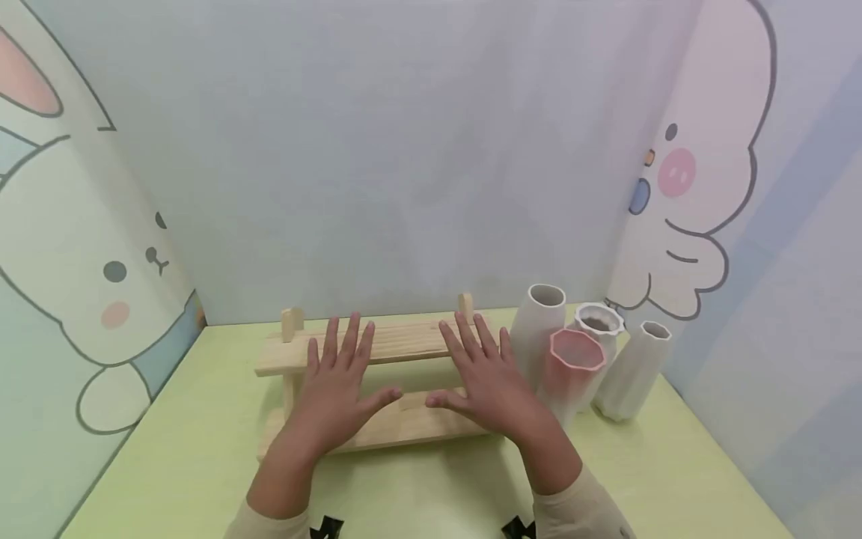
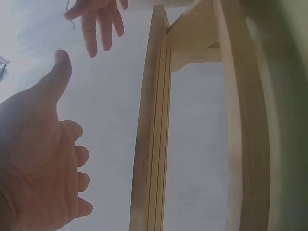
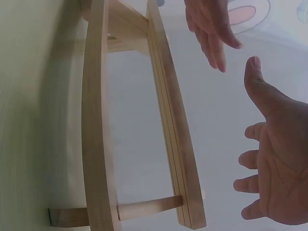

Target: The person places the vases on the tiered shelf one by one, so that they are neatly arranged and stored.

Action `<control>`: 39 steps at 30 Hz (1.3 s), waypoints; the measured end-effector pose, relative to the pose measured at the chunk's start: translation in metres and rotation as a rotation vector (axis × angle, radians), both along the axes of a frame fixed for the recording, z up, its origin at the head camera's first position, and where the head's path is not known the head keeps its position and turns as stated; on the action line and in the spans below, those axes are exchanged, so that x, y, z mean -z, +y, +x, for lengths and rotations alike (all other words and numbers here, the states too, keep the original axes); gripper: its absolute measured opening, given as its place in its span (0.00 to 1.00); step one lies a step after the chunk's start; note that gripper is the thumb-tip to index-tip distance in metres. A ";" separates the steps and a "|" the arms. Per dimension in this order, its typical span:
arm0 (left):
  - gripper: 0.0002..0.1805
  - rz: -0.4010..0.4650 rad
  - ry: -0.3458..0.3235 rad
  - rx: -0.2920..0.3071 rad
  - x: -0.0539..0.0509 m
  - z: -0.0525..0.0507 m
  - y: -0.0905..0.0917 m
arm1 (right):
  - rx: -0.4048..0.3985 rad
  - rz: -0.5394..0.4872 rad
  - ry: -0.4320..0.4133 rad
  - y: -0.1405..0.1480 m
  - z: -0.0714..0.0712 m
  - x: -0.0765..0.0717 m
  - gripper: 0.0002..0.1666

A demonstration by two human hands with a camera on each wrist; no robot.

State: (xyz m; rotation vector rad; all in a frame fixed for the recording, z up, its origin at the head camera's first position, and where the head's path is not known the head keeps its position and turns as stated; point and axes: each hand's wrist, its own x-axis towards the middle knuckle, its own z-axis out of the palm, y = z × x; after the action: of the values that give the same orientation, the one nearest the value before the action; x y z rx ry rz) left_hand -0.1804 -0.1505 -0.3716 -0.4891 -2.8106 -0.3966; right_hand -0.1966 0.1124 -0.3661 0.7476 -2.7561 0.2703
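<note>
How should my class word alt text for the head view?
A person's left hand and right hand, fingers spread, are held over a two-tier pale wooden shelf on a pale green table. Three tall white vases and one tall pink-and-white vase stand right of it.

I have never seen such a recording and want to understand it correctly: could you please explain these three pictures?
There is no machine here, only a person's bare left hand and right hand. The widest picture comes from a camera worn on the head, looking forward and down. The other two come from cameras on the left and right wrists. On the yellow-green table stand a two-level wooden rack and, to its right, three white vases and a pink-rimmed vase. Both hands are open with nothing in them.
</note>
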 end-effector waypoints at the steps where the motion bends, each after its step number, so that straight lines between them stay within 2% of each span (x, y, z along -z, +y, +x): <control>1: 0.55 0.007 0.004 0.002 0.001 0.000 -0.003 | 0.002 -0.002 0.002 0.001 0.000 -0.001 0.63; 3: 0.55 0.025 0.025 0.000 0.003 0.000 -0.013 | 0.005 -0.009 0.007 0.002 0.000 -0.002 0.64; 5: 0.54 0.081 0.043 -0.013 0.003 0.002 -0.028 | 0.008 -0.016 0.019 0.004 0.000 -0.003 0.64; 8: 0.51 0.222 0.053 -0.039 0.000 0.007 -0.057 | 0.009 -0.036 0.022 0.006 0.000 -0.004 0.64; 10: 0.51 0.343 0.010 -0.060 -0.002 0.010 -0.079 | 0.008 -0.050 0.021 0.007 0.001 -0.007 0.64; 12: 0.50 0.451 -0.100 -0.075 -0.002 0.014 -0.102 | 0.001 -0.064 0.010 0.007 0.002 -0.010 0.64; 14: 0.49 0.541 -0.261 -0.091 0.000 0.017 -0.123 | -0.004 -0.071 0.004 0.007 0.003 -0.014 0.64; 17: 0.47 0.623 -0.506 -0.109 0.009 0.020 -0.149 | -0.020 -0.081 -0.003 0.008 0.006 -0.020 0.63; 19: 0.47 0.692 -0.630 -0.109 0.019 0.020 -0.162 | -0.030 -0.089 0.005 0.010 0.008 -0.024 0.64; 22: 0.46 0.821 -0.769 -0.112 0.034 0.016 -0.171 | -0.038 -0.108 0.029 0.013 0.010 -0.028 0.65; 25: 0.46 0.910 -0.848 -0.127 0.047 0.008 -0.173 | -0.040 -0.134 0.053 0.020 0.014 -0.033 0.65; 28: 0.47 0.915 -0.882 -0.142 0.058 0.002 -0.172 | -0.040 -0.154 0.091 0.026 0.019 -0.040 0.64; 31: 0.47 0.920 -0.931 -0.141 0.069 0.001 -0.177 | -0.050 -0.186 0.122 0.031 0.025 -0.048 0.65; 35: 0.46 0.962 -1.009 -0.075 0.083 0.003 -0.186 | -0.036 -0.232 0.132 0.040 0.032 -0.059 0.66; 39: 0.45 0.991 -1.038 -0.003 0.087 0.000 -0.190 | 0.043 -0.260 0.160 0.058 0.036 -0.066 0.67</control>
State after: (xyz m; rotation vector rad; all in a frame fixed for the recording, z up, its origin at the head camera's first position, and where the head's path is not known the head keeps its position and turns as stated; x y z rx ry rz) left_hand -0.1800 -0.3400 -0.4583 -0.0060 -2.8305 -2.4146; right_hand -0.1601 0.1709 -0.3000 0.6122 -2.5189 0.5237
